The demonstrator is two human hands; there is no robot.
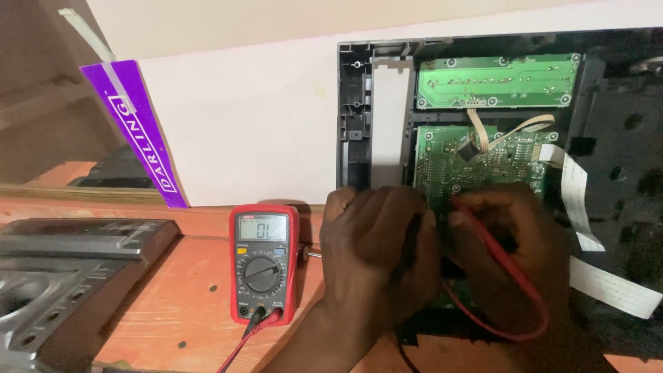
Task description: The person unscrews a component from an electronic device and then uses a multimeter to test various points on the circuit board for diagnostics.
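Left hand [376, 242]: curled shut over the near edge of the green printed circuit board [483, 166]; grip contents hidden.
Right hand [507, 238]: pinched tight on the thin red probe lead [507, 266], tip down on the board.
Board: inside the open black plastic casing [608, 173], right of centre.
Red digital multimeter [264, 264]: flat on the orange wooden bench [173, 304], just left of the hands.

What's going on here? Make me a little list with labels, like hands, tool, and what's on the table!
left hand: pressed on the lower circuit board, black probe hidden in its grip
right hand: holds the red probe on that board
meter: red multimeter lying left of the hands, leads plugged in
upper board: green, untouched
casing: black open device case
table: orange wooden bench
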